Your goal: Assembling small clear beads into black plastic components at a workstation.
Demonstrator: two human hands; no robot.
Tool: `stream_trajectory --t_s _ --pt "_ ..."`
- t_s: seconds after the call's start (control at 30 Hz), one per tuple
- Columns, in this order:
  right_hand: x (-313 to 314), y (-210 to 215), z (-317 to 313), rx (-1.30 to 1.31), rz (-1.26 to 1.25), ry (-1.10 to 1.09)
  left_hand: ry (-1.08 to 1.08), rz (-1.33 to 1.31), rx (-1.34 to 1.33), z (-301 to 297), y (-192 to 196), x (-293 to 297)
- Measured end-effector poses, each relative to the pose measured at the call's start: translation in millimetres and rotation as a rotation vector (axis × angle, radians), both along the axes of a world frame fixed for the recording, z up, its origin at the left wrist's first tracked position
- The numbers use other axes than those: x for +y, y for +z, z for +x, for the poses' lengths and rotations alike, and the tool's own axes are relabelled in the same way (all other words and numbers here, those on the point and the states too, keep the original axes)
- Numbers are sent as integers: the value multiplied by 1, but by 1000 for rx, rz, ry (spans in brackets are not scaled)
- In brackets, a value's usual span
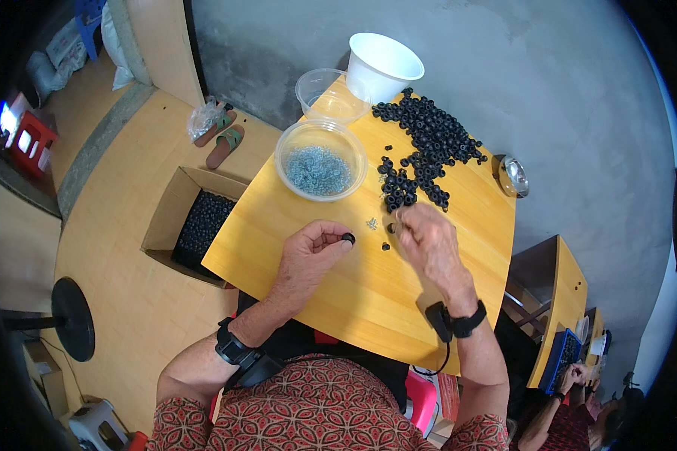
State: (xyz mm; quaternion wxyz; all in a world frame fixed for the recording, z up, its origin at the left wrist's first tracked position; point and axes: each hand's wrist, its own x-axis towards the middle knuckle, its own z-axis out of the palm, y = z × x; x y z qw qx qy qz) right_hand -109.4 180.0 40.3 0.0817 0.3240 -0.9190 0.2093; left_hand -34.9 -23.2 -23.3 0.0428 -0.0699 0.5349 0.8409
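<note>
Over the middle of the bench [331,297]: one black ring [347,238], clamped between thumb and index of my left fingers [329,251]. Main risk, I'd say: tip-only pinch on a small round part, so a loose squeeze or a bump could pop it out and roll it away. Second: the silver bits [371,224] lie loose between my hands, and a low swipe could scatter them. Third: the cord [447,355] off my right strap [468,320] could snag at the bench edge.

Position: ring is at the left fingertips, on the side facing my right fingers [421,227], gap between. Those are curled low and blurred; can't tell if they're holding anything. One stray ring [392,228] is right by them, touching or not unclear; another [386,246] is a bit nearer me.

Further out: black pile [429,135] beyond my right hand, see-through tub [358,167] of silver bits beyond my left, white bucket [384,64] at the far end. Carton [162,218] of black parts on the floor, left.
</note>
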Motion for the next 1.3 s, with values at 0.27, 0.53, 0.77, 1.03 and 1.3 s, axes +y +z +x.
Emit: stream_trajectory --t_s 0.27,0.53,0.77,1.03,1.3 --pt "-20 -21 -48 250 259 82 -21 15 15 0 0 2" --pt "-26 -12 -35 148 26 75 -48 25 -5 2 7 1" --pt "-23 12 37 -437 -631 -97 -126 130 38 4 13 8" --pt "-20 -2 61 -513 -791 -100 -153 184 45 10 11 13" --pt "-30 7 72 -353 -633 -131 -167 131 38 12 16 10"
